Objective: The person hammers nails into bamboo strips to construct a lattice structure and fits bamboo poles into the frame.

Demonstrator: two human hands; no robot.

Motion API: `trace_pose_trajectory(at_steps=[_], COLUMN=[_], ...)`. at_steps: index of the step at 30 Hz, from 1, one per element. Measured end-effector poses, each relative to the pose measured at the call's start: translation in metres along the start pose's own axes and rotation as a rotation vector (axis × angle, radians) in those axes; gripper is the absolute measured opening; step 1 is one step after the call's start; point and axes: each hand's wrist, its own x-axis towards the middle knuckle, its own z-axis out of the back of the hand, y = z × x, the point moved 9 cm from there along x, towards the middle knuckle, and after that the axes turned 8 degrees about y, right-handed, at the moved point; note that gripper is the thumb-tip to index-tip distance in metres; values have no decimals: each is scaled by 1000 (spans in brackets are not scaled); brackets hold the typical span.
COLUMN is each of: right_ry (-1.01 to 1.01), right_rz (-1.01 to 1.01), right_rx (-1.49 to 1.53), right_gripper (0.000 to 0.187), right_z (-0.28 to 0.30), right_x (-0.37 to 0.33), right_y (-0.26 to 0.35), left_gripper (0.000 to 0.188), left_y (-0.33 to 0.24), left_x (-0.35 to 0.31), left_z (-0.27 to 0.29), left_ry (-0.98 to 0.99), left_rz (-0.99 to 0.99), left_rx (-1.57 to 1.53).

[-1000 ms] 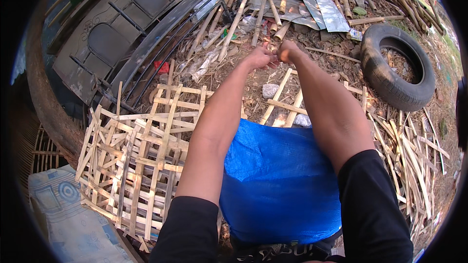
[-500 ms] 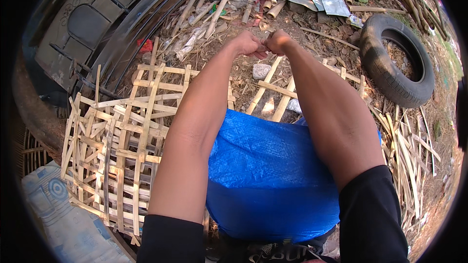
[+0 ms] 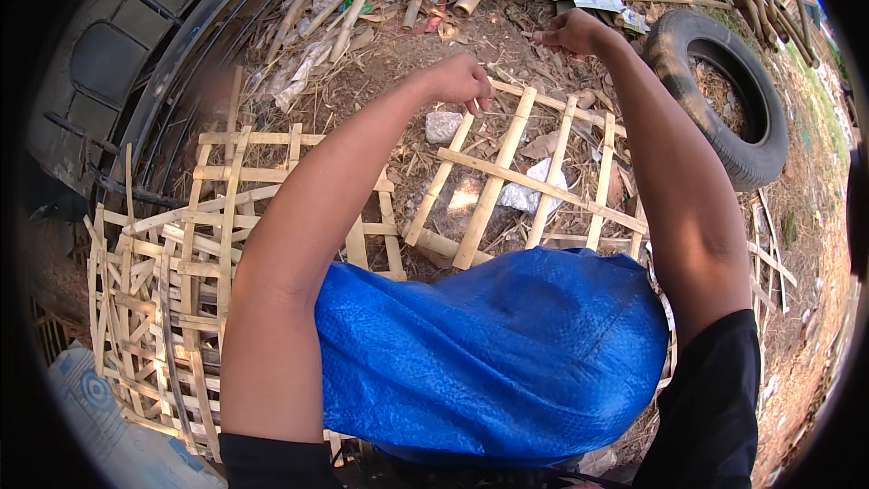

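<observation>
Our left hand (image 3: 460, 80) has its fingers bent downward, the tips at the upper left corner of a pale, open split-bamboo lattice (image 3: 498, 174); we cannot tell whether they pinch a slat. Our right hand (image 3: 584, 34), beyond the lattice's far edge, has thumb and forefinger close together, and we cannot tell whether anything is between them. The lattice lies on the ground beside a rough whitish stone (image 3: 444, 127). Nearer us spreads a shiny blue plastic sheet (image 3: 507, 353); rightward lies a worn black rubber tyre (image 3: 697, 131).
</observation>
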Motion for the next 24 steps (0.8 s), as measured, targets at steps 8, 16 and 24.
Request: trace_pose_trajectory(at_steps=[8, 16, 24], right_ry=[-313, -481, -417], right_rz=[-99, -331, -412], right_rx=[756, 817, 659], right_gripper=[38, 30, 30], right_z=[-152, -265, -272], right_x=[-122, -140, -142], right_y=[-109, -149, -148], left_gripper=[32, 20, 23], left_y=[34, 57, 84], left_x=[96, 98, 106], left_z=[-109, -200, -196], left_ry=[53, 49, 0], left_rz=[-280, -269, -209], left_rx=[-190, -101, -85])
